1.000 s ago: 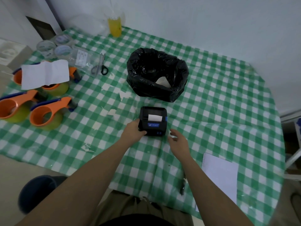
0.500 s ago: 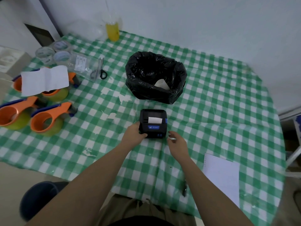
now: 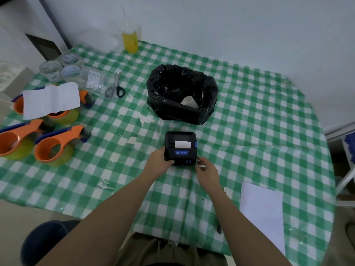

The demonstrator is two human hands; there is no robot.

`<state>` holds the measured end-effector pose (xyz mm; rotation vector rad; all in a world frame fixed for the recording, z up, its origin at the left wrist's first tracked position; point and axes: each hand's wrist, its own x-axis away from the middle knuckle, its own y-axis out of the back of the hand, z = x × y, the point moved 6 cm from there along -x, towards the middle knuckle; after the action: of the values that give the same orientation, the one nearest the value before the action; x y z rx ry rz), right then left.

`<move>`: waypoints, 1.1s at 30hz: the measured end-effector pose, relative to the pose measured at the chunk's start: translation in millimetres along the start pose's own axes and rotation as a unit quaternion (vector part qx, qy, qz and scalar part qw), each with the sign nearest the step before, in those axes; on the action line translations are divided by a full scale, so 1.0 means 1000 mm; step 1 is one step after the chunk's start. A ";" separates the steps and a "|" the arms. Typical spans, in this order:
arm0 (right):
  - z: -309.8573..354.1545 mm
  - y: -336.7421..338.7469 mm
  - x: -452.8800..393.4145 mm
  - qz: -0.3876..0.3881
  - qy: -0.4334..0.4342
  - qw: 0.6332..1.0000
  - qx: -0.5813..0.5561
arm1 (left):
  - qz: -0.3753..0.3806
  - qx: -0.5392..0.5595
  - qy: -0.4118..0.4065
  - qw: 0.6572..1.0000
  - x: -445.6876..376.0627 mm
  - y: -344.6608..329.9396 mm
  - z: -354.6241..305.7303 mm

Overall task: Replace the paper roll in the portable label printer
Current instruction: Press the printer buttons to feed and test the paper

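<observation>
On the checked tablecloth, left hand fingers grip the printer.

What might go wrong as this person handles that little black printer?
Only the left hand grips the printer; the right hand sits beside its corner, so it may slide on the glossy tablecloth if the lid is pried. The paper strip sticking out of the slot could tear or crumple. The black bag stands close behind and might be bumped.

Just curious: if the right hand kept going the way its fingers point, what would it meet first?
Most likely the label printer: the right hand sits at its near right corner, fingers aimed up and left toward it. Whether they already touch is unclear.
</observation>
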<state>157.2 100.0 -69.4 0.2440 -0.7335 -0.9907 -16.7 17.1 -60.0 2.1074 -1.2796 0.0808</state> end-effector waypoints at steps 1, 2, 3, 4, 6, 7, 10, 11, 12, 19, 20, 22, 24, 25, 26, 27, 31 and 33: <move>0.001 0.000 0.000 -0.002 0.000 1.000 -0.001 | 0.000 0.000 0.000 1.000 0.000 0.000 0.000; 0.002 -0.001 0.000 -0.003 0.001 1.000 -0.001 | 0.000 -0.002 0.000 1.000 0.000 0.000 0.000; 0.002 -0.001 0.000 -0.004 0.001 1.000 -0.001 | 0.000 -0.001 0.000 1.000 0.000 0.000 0.000; 0.002 -0.001 0.000 -0.004 0.000 1.000 0.002 | 0.000 0.001 0.000 1.000 0.000 0.000 -0.001; 0.003 0.000 0.000 -0.003 0.000 1.000 0.006 | -0.001 0.004 -0.001 1.000 0.001 0.000 -0.001; 0.003 0.000 0.001 -0.003 0.000 1.000 0.006 | -0.001 0.005 -0.002 1.000 0.001 0.000 -0.001; 0.003 0.001 0.001 0.000 0.000 1.000 0.011 | -0.001 0.006 -0.001 1.000 0.002 0.000 -0.001; 0.003 0.001 0.001 0.000 0.001 1.000 0.013 | -0.002 0.005 -0.001 1.000 0.002 0.000 -0.001; 0.003 0.001 0.001 0.000 0.001 1.000 0.015 | -0.002 0.005 -0.001 1.000 0.002 0.000 -0.001; 0.004 0.000 0.003 0.005 0.001 1.000 0.027 | -0.005 -0.004 -0.003 1.000 0.002 0.001 -0.003; 0.004 0.000 0.003 0.006 0.001 1.000 0.031 | -0.005 -0.006 -0.002 1.000 0.003 0.001 -0.003; 0.005 0.000 0.003 0.008 0.000 0.999 0.038 | -0.006 -0.009 -0.002 1.000 0.003 0.001 -0.003; 0.006 0.000 0.003 0.008 -0.001 0.999 0.042 | -0.005 -0.006 0.002 1.000 0.003 0.001 -0.003; 0.006 0.000 0.003 0.009 0.000 0.999 0.043 | -0.005 -0.003 0.004 1.000 0.003 0.001 -0.003; 0.007 0.001 0.004 0.009 0.000 0.999 0.043 | -0.004 0.000 0.005 1.000 0.003 0.001 -0.003; 0.007 0.001 0.004 0.008 0.000 0.999 0.043 | -0.004 0.002 0.005 1.000 0.003 0.001 -0.002; 0.007 0.001 0.005 0.008 0.002 0.999 0.038 | -0.004 0.006 0.003 1.000 0.004 0.002 -0.002; 0.007 0.002 0.005 0.008 0.004 0.999 0.039 | -0.004 0.006 0.001 1.000 0.004 0.002 -0.003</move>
<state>155.3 97.8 -60.7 0.3098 -0.7666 -0.9460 -15.2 14.9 -55.5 2.1221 -1.2720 0.0874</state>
